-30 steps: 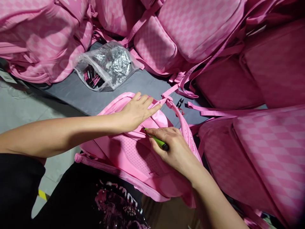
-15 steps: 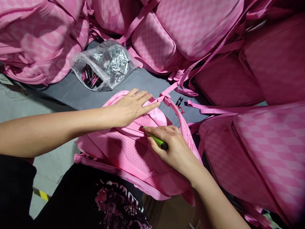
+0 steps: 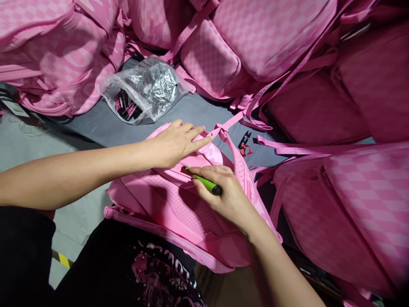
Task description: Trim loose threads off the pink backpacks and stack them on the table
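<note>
A pink backpack (image 3: 191, 209) lies with its dotted back panel facing up, partly over my lap. My left hand (image 3: 177, 145) rests flat on its top part, fingers spread, pressing the fabric. In my right hand (image 3: 220, 187) is a green pen-like tool (image 3: 207, 183) with a black end, gripped between thumb and fingers. Its tip touches or nearly touches the pink fabric close to a seam below my left hand; the exact contact is too small to tell. A knotted strap (image 3: 222, 131) lies just right of my left fingertips.
Black thread snips (image 3: 245, 140) with a red cord lie on the grey surface (image 3: 96, 123). An opened clear plastic bag (image 3: 162, 91) holds small black and pink pieces. More pink checkered backpacks (image 3: 275, 34) crowd the back and right side (image 3: 367, 204).
My right hand has shifted slightly left across the backpack with the green tool. My left hand stays in nearly the same place on the fabric. The whole view has shifted slightly.
</note>
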Available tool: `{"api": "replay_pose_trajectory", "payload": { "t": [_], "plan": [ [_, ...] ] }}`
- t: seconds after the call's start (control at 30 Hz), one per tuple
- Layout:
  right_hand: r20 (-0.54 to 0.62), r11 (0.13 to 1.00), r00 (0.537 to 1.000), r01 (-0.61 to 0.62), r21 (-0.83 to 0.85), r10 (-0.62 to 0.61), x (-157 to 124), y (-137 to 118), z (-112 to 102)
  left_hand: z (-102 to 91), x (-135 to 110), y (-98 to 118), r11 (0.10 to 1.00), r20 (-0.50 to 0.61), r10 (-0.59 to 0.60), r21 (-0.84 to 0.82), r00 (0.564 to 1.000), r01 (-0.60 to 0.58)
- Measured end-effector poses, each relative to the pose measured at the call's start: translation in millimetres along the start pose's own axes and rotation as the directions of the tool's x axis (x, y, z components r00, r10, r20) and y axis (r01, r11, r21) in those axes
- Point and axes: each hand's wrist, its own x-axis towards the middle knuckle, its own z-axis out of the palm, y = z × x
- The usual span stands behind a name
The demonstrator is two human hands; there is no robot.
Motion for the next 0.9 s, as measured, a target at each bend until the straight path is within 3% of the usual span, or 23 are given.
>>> {"api": "replay_pose_trajectory", "payload": {
  "t": [0.27, 0.7, 0.9],
  "plan": [
    [-0.069, 0.993, 0.996, -0.066, -0.097, 0.059, 2.2, -4.6, 10.1, -1.8, -0.7, 1.8, 1.000, 0.001, -0.014, 0.020, 1.000, 0.014],
    [-0.223, 0.978, 0.960, -0.192, -0.080, 0.171, 3.9, -15.3, 25.4, 8.1, -4.0, -0.7, 1.000, -0.108, 0.001, -0.023, 0.994, -0.004],
    [-0.264, 0.968, 0.942, -0.236, -0.086, 0.206, 4.7, -21.1, 27.3, 9.8, -5.0, -0.9, 0.999, -0.108, -0.017, -0.036, 0.994, 0.014]
  ]
}}
